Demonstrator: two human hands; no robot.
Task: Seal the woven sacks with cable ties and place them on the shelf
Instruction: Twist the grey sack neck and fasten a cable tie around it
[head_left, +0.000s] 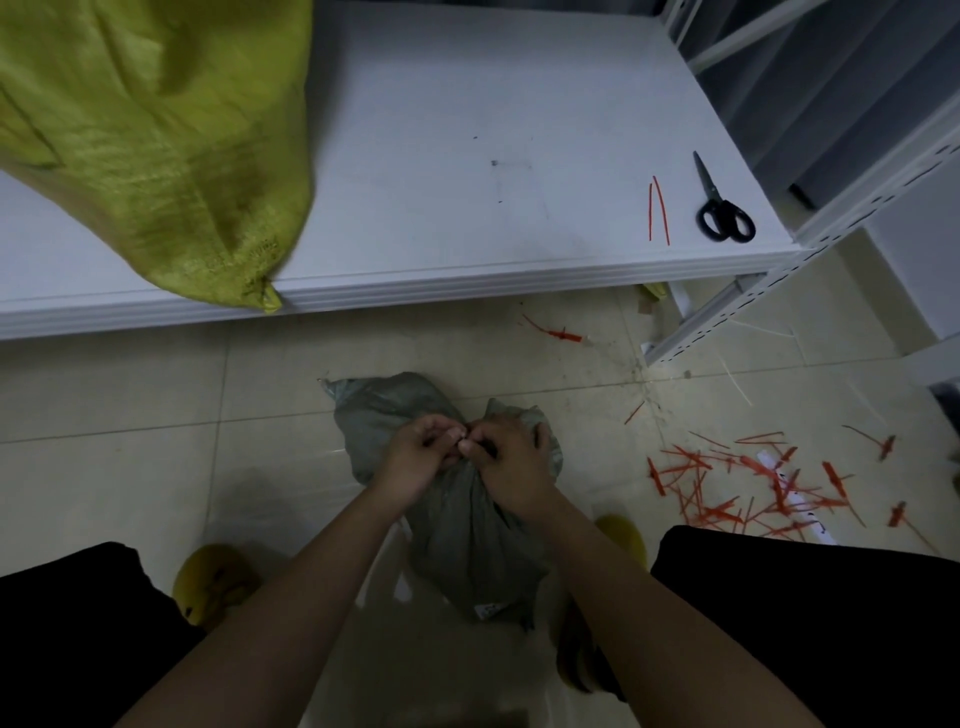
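A grey woven sack (467, 540) stands on the tiled floor between my knees, its neck bunched together. My left hand (415, 457) and my right hand (511, 467) both pinch the gathered neck, fingertips meeting on a small dark piece that looks like a cable tie, mostly hidden by my fingers. A yellow-green woven sack (150, 145) lies on the white shelf (467, 156) at the left, one corner hanging over the front edge. Two red cable ties (658, 210) lie on the shelf at the right.
Black scissors (719, 205) lie by the shelf's right edge. Several red cable ties (753, 483) are scattered on the floor to my right, with another red tie (558, 332) under the shelf edge. A perforated shelf upright (779, 291) stands at the right. Yellow slippers (213, 582) flank the sack.
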